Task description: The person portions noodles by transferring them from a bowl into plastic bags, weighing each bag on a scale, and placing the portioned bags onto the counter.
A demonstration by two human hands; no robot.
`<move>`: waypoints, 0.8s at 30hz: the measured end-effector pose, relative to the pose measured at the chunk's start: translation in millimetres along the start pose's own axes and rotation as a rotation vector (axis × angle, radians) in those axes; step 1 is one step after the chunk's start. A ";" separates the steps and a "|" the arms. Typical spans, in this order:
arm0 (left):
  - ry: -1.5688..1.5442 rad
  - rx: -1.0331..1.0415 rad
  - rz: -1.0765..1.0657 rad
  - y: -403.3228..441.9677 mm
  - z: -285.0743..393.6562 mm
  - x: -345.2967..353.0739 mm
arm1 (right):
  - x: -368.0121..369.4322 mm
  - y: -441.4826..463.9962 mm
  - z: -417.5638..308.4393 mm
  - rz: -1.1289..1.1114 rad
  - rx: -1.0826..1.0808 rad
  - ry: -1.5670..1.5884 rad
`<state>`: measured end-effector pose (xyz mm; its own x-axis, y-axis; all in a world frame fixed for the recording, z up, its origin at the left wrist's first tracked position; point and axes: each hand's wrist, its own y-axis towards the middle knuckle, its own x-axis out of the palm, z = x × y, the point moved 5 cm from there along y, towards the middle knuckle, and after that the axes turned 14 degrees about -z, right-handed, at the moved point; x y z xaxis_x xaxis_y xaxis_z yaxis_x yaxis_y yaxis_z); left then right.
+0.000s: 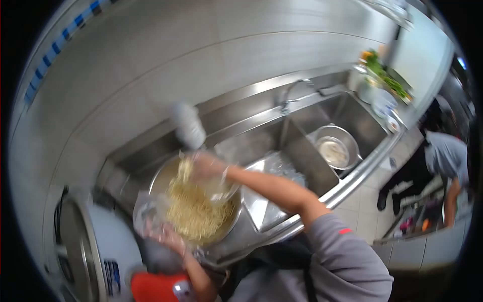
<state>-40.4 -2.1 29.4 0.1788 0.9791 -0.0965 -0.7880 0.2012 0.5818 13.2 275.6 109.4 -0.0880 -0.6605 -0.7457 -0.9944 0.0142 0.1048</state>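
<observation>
A large metal bowl [235, 221] full of pale yellow noodles [201, 211] stands at the left end of the steel sink counter. My right hand [209, 168], in a clear plastic glove, is over the bowl's far side with a clump of noodles at its fingers; motion blurs it. At the bowl's near left edge is my left hand [166, 235], also in a clear glove, beside a clear plastic bag [148, 211]. Its fingers are smeared, so its grip cannot be made out. A whitish bottle-like object [188, 126], blurred, is behind the bowl.
Right of the bowl are two sink basins with a faucet [289, 98]; a metal pot [339, 146] sits in the far one. Green vegetables [385, 78] and containers stand beyond. A large lidded cooker [108, 241] is at left. Another person [445, 156] bends at far right.
</observation>
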 end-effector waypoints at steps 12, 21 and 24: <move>-0.174 -0.136 0.034 26.6 69.7 -18.6 | -184.4 -35.4 -178.2 0.199 -0.417 0.531; 0.280 -0.211 -0.320 22.6 70.8 -6.5 | 10.8 27.7 -8.8 -0.467 -0.013 -0.097; 0.455 -0.346 -0.422 24.2 57.3 -4.1 | 144.9 2.1 62.1 -0.406 0.314 -0.067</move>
<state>-26.5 -2.8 90.1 0.3058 0.7153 -0.6284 -0.8611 0.4894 0.1380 -5.3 226.6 -39.3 0.3157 -0.6097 -0.7270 -0.9180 -0.0023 -0.3967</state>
